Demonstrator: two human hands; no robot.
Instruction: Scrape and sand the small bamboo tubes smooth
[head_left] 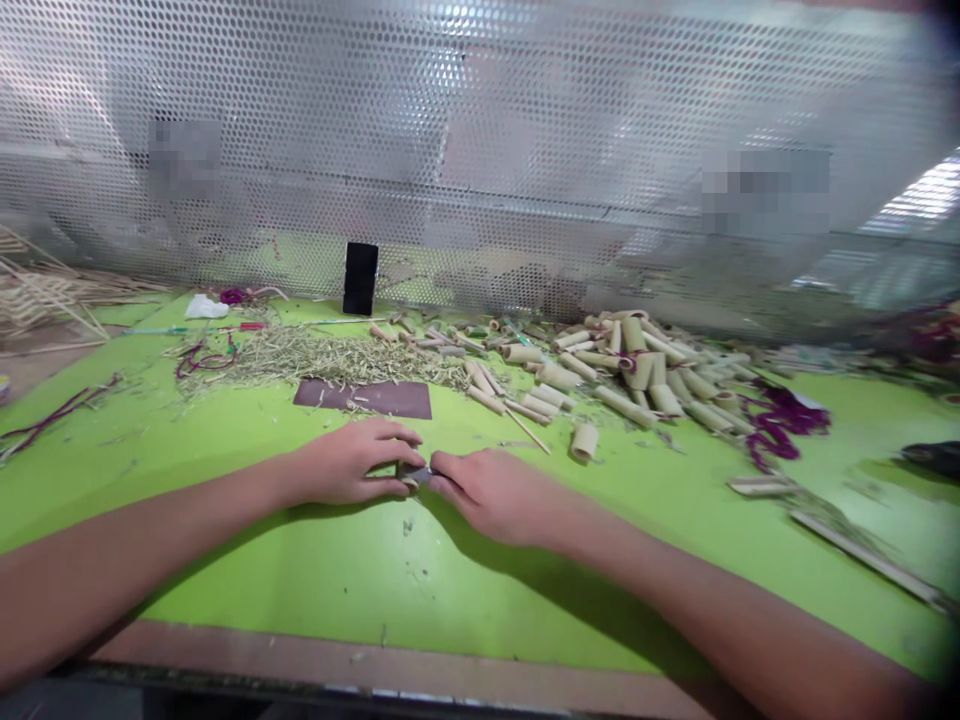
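Note:
My left hand (352,462) rests on the green tabletop (300,560), fingers curled round a small bamboo piece (409,476) that is mostly hidden. My right hand (491,492) meets it from the right, fingers pinched on a thin dark blade-like tool (424,475) whose tip touches the piece. Both hands sit near the table's middle, in front of a dark brown rectangular pad (365,398). What the tool is cannot be made out clearly.
A heap of short bamboo tubes (637,375) lies at the back right, with purple cord (784,420) beside it. Bamboo shavings (300,355) spread behind the pad. A black phone (360,278) leans on the perforated metal screen (480,150). Long strips (870,555) lie at right.

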